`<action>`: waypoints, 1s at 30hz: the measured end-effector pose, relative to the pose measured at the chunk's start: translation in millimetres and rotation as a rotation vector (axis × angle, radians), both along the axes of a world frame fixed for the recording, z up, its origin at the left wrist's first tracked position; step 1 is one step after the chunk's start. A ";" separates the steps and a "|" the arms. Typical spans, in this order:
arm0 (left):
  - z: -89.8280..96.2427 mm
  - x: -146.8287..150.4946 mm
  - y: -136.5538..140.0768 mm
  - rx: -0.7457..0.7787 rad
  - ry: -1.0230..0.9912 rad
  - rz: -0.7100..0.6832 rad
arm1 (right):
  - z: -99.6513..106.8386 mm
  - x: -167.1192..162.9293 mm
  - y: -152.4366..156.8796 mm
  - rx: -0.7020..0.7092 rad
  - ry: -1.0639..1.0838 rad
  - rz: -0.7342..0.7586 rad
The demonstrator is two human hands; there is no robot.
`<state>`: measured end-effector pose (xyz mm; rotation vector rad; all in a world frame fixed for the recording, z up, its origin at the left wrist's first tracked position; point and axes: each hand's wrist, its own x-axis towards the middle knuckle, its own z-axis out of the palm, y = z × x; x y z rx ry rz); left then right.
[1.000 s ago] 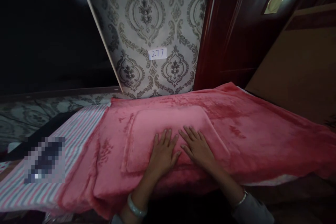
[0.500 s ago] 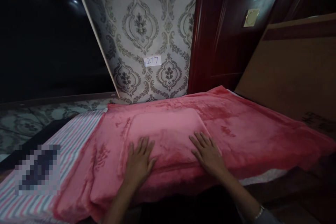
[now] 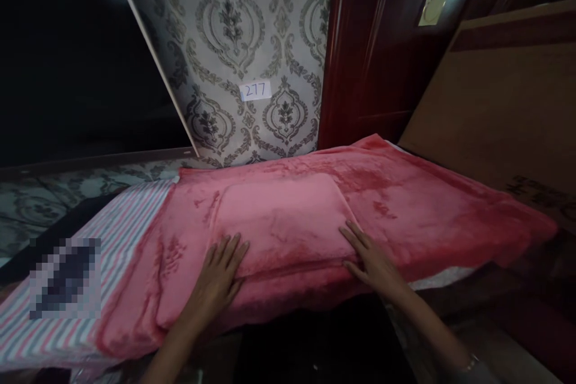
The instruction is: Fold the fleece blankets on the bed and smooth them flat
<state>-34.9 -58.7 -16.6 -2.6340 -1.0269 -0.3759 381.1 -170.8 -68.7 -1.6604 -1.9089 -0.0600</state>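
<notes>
A folded pink plush cloth (image 3: 279, 207) lies flat as a rounded rectangle on a larger pink plush blanket (image 3: 432, 204). My left hand (image 3: 220, 270) rests on the folded cloth's near left corner, fingers spread and pointing away from me. At the near right corner, my right hand (image 3: 371, 258) lies with its fingers apart, touching the cloth's right edge. Neither hand grips anything. What lies inside or under the folded cloth is hidden.
A striped cloth (image 3: 130, 222) sticks out at the left, with a pixelated patch over it. Behind are a large dark screen (image 3: 81, 60) and a patterned wall (image 3: 234, 54) bearing a "277" label (image 3: 255, 90). A cardboard box (image 3: 504, 96) leans at the right.
My hands have spread apart, the left towards the near left corner and the right onto the right edge of the folded cloth. The view has shifted slightly.
</notes>
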 end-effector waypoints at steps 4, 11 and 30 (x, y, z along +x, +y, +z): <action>7.2 -3.3 -2.8 -0.009 0.037 -0.002 | 2.5 2.2 -0.1 0.004 0.037 0.029; -7.1 -7.4 3.4 0.074 -0.084 0.043 | 0.3 3.0 4.8 0.104 0.072 -0.055; 65.1 62.8 71.5 -0.252 -0.061 0.151 | 86.1 -18.4 111.6 -0.056 0.032 -0.133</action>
